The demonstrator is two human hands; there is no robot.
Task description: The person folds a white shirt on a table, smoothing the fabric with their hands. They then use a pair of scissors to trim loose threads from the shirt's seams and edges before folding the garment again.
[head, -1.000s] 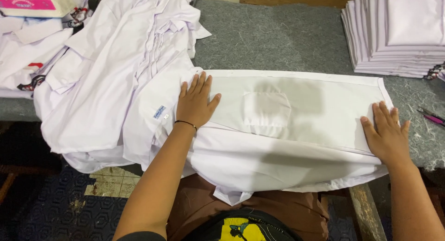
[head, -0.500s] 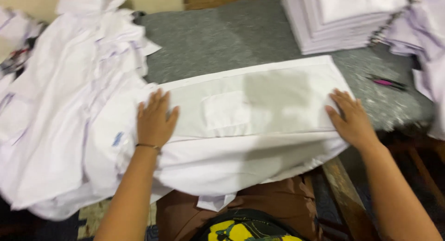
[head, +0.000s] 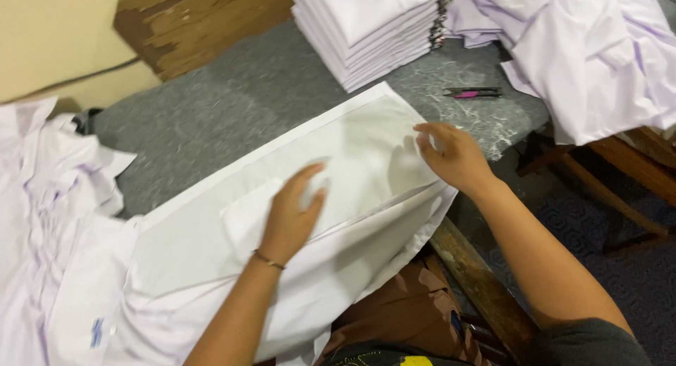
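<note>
Head view: I look down on a grey-covered bench (head: 211, 119)
Shirt: white folded shirt (head: 338, 162) lies flat along the bench's near edge, hem hanging over it
Left hand (head: 292, 214): flat, fingers spread, pressing the shirt's middle, gripping nothing
Right hand (head: 454, 154): fingers curled on the shirt's right end; I can't tell if it pinches
Handling: I judge it light, soft, limp; hold at folded edges
Labels: small blue tag (head: 96, 332) on loose white shirts (head: 49, 232), left edge
Other: folded stack (head: 370, 24) at far edge; pink pen (head: 473, 92) beside it

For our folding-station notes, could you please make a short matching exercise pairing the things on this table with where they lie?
Things:
1. stack of folded shirts
2. pink pen
3. left hand
4. loose heap of shirts

Places:
A. at the table's left end
B. flat on the shirt's pocket area
C. at the table's far edge
D. on grey felt, beyond the right hand

Pairs: 1-C, 2-D, 3-B, 4-A
</note>
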